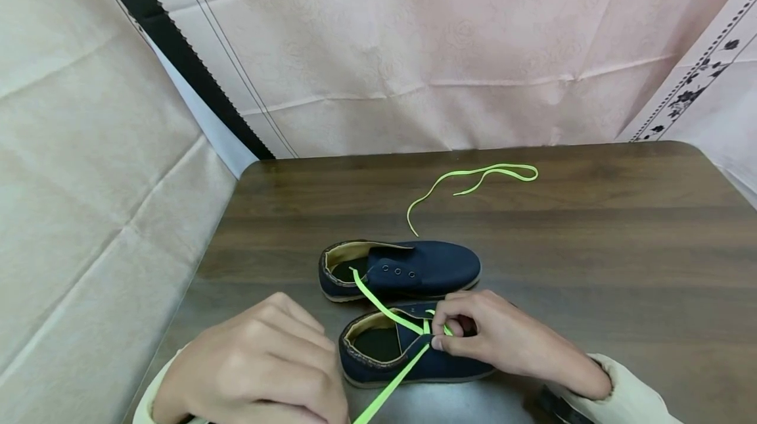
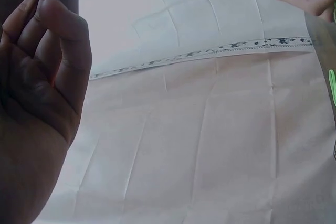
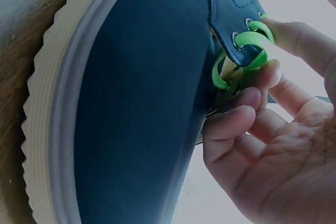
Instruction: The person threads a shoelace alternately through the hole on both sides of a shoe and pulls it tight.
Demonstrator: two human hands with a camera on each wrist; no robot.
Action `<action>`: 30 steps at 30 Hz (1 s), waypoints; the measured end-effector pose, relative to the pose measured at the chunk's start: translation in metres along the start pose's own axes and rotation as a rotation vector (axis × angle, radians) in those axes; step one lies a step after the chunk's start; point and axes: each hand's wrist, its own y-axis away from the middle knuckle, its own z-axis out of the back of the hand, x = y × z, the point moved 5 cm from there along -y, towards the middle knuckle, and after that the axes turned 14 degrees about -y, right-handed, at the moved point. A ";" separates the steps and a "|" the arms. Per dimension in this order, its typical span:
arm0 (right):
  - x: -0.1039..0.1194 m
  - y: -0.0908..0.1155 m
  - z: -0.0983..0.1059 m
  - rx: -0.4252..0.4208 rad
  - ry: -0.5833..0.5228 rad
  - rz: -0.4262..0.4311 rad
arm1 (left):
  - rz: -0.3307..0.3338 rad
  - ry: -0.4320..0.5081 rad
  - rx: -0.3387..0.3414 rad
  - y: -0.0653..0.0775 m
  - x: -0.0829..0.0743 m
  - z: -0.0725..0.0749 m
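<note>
A dark blue shoe (image 1: 367,371) lies on the table with its toe to the right, and a bright green shoelace (image 1: 390,387) is threaded through its eyelets. My right hand (image 1: 491,332) is at the lacing, thumb and fingers pinching the shoe's eyelet flap (image 3: 231,9) beside the lace loops (image 3: 253,40). One lace end stretches down toward me to my left hand (image 1: 272,365), whose fingers are curled and seem to hold it; the grip itself is hidden. The other end lies across toward the second shoe (image 1: 443,266), which has bare eyelets.
Behind the shoes, a loose green shoelace (image 1: 503,169) lies on the brown wooden table (image 1: 621,227). Pale patterned cloth (image 1: 414,49) hangs beyond the table's far edge, and more cloth (image 1: 77,181) is at the left.
</note>
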 end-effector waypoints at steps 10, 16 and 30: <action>0.002 -0.001 -0.001 -0.033 0.053 -0.014 | 0.033 0.041 0.011 0.006 -0.016 -0.011; 0.002 -0.001 -0.001 -0.051 0.032 -0.036 | 0.151 -0.015 0.069 0.009 -0.021 -0.015; 0.000 -0.004 0.012 -0.116 -0.055 0.059 | 0.502 -0.337 0.516 -0.007 0.032 -0.046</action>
